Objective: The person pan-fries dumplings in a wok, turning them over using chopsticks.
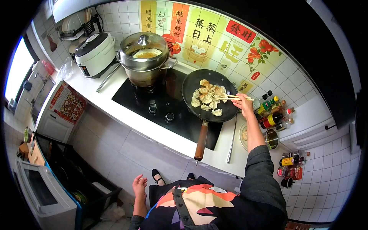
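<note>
My right hand (243,103) grips a pair of wooden chopsticks (229,97), whose tips reach in among the dumplings (207,98). Several dumplings lie piled in a black frying pan (191,82), some browned, others pale. The pan rests on the right part of the black cooktop (134,97), its brown wooden handle (201,143) pointing toward me over the counter edge. My left hand (140,185) hangs low in front of my body, away from the counter, fingers loosely bent and holding nothing.
A lidded steel pot (143,73) stands on the cooktop's left side, beside a white rice cooker (96,55). Sauce bottles (273,118), a plate (243,137) and a metal bowl (271,138) are at the right. A long metal utensil (232,142) lies near the pan.
</note>
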`<action>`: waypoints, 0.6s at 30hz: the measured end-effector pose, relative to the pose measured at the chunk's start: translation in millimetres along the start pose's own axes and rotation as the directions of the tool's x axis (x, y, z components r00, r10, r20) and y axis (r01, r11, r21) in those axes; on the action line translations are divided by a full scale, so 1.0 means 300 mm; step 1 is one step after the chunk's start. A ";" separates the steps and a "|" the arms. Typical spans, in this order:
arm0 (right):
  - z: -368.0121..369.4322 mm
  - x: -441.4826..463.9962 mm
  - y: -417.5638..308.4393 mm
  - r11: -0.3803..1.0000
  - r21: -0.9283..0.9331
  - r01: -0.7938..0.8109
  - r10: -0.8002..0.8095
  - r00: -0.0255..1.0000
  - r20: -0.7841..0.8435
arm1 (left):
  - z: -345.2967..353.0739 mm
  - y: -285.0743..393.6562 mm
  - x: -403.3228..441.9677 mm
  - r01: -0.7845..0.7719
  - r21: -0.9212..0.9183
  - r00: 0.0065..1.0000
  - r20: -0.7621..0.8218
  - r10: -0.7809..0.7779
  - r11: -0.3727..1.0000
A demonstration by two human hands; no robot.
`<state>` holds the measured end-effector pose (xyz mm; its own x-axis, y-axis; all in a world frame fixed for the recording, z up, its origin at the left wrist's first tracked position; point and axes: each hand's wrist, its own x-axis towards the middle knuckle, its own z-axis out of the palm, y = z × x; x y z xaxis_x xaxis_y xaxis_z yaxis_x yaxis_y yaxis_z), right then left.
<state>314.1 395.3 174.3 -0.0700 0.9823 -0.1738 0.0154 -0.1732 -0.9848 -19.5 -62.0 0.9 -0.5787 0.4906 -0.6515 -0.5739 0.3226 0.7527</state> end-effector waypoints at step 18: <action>-0.011 -0.028 0.044 0.958 -0.279 0.072 -0.071 0.997 0.012 | -0.006 -0.015 -0.025 0.000 0.001 1.000 0.001 0.000 1.000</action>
<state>318.1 385.0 162.6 -0.0832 0.9912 -0.1030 0.2876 -0.0751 -0.9548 -13.6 -68.6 2.4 -0.5781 0.4918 -0.6511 -0.5732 0.3231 0.7530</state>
